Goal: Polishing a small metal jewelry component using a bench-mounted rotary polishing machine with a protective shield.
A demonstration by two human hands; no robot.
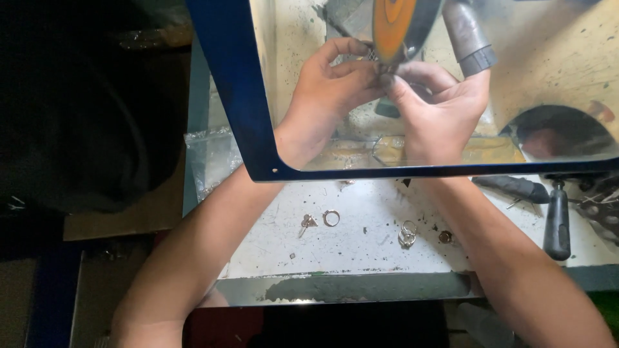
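Observation:
Both my hands reach in behind a clear shield with a dark blue frame (235, 96). My left hand (332, 84) and my right hand (438, 103) meet fingertip to fingertip, pinching a small piece (385, 78) against the lower edge of an orange polishing wheel (393, 26). The piece is almost hidden by my fingers; I cannot tell its shape. A grey hose (467, 35) hangs just right of the wheel.
On the white bench (361, 245) in front of the shield lie a small ring (331, 218), a triangular metal piece (307, 222), a silvery ring (407, 235) and a small dark ring (445, 236). Black-handled tools (557, 222) lie at the right. A plastic bag (209, 161) sits at the left.

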